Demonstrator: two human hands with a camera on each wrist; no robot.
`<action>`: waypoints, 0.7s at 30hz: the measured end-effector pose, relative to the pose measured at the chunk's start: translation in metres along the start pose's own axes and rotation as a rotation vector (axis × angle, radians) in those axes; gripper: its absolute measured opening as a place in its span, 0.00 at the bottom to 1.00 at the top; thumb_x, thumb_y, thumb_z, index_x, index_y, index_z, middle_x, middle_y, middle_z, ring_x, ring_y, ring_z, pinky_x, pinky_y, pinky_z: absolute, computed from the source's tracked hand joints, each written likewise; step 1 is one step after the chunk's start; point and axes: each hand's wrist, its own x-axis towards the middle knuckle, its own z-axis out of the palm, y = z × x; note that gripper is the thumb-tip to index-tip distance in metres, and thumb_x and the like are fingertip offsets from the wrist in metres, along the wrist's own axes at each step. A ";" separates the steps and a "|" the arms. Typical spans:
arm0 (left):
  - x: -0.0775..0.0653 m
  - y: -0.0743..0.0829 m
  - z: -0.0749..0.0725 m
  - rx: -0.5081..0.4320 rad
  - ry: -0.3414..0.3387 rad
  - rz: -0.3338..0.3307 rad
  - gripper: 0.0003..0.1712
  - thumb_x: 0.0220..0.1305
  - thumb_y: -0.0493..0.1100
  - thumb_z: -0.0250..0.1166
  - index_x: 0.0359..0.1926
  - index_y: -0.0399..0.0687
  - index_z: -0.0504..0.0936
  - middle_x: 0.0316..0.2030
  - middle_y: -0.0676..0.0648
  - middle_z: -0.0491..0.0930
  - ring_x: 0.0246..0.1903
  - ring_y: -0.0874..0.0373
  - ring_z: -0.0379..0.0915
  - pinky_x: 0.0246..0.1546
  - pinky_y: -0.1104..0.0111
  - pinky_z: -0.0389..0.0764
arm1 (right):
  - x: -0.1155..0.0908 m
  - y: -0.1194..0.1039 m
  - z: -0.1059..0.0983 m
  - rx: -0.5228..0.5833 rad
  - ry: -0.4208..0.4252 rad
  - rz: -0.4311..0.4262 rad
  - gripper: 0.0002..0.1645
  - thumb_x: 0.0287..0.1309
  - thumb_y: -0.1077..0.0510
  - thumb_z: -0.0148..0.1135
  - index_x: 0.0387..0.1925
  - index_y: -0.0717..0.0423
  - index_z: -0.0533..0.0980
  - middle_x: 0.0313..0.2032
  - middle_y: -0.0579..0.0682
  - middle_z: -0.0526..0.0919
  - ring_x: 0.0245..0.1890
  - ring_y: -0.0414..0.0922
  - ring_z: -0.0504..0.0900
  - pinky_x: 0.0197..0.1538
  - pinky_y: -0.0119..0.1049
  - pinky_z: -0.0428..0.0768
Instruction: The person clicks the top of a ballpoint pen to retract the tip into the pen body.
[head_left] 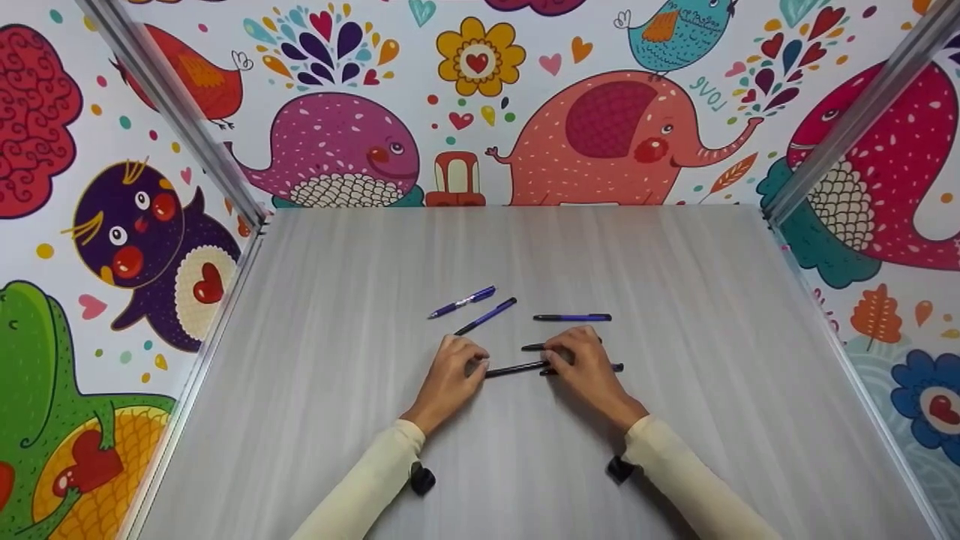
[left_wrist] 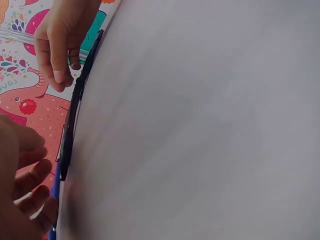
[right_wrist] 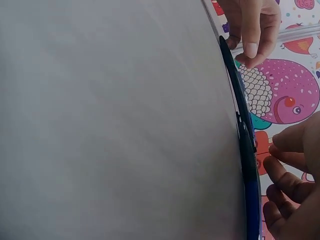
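In the head view, a black pen (head_left: 516, 369) lies nearly level across the middle of the table. At its left end is my left hand (head_left: 454, 375), with nothing showing between its loosely bent fingers (left_wrist: 31, 180). Over the pen's right end hovers my right hand (head_left: 585, 371), whose fingers (right_wrist: 287, 180) are also loosely bent and apart. Beneath the right hand, partly hidden, lie two more black pens, one (head_left: 532, 347) above and one (head_left: 618, 367) below. Beyond the left hand a blue and black pen (head_left: 487, 316) slants up to the right.
A purple-blue pen with a pale grip (head_left: 461, 303) lies at the upper left of the group. Another blue and black pen (head_left: 572, 318) lies level beyond the right hand. Metal posts (head_left: 847, 112) and cartoon-printed walls (head_left: 465, 112) border the grey table (head_left: 337, 285).
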 end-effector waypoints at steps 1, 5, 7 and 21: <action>0.000 -0.003 0.002 -0.007 0.024 0.009 0.05 0.67 0.31 0.75 0.41 0.43 0.90 0.41 0.50 0.86 0.47 0.53 0.75 0.49 0.62 0.80 | 0.002 0.000 0.000 0.004 -0.004 0.002 0.07 0.65 0.68 0.77 0.43 0.58 0.90 0.43 0.47 0.91 0.51 0.50 0.79 0.55 0.45 0.75; 0.003 -0.003 -0.003 -0.008 0.048 -0.017 0.07 0.65 0.31 0.76 0.42 0.43 0.89 0.42 0.49 0.86 0.49 0.50 0.76 0.52 0.58 0.81 | 0.008 -0.002 0.000 0.024 -0.026 0.010 0.07 0.67 0.68 0.76 0.46 0.61 0.89 0.45 0.48 0.91 0.51 0.51 0.79 0.55 0.45 0.75; 0.005 -0.002 -0.006 -0.006 0.040 -0.049 0.07 0.65 0.31 0.76 0.43 0.41 0.89 0.42 0.48 0.86 0.51 0.49 0.76 0.53 0.55 0.81 | 0.012 -0.002 -0.001 0.028 -0.039 0.017 0.08 0.67 0.67 0.75 0.47 0.62 0.89 0.45 0.49 0.91 0.52 0.51 0.78 0.55 0.46 0.75; 0.021 -0.007 -0.019 0.042 0.115 -0.128 0.09 0.65 0.28 0.77 0.46 0.34 0.89 0.45 0.42 0.87 0.53 0.44 0.76 0.58 0.51 0.78 | 0.032 -0.002 0.016 0.032 -0.036 0.035 0.09 0.68 0.67 0.74 0.48 0.64 0.88 0.49 0.56 0.90 0.58 0.57 0.79 0.62 0.57 0.77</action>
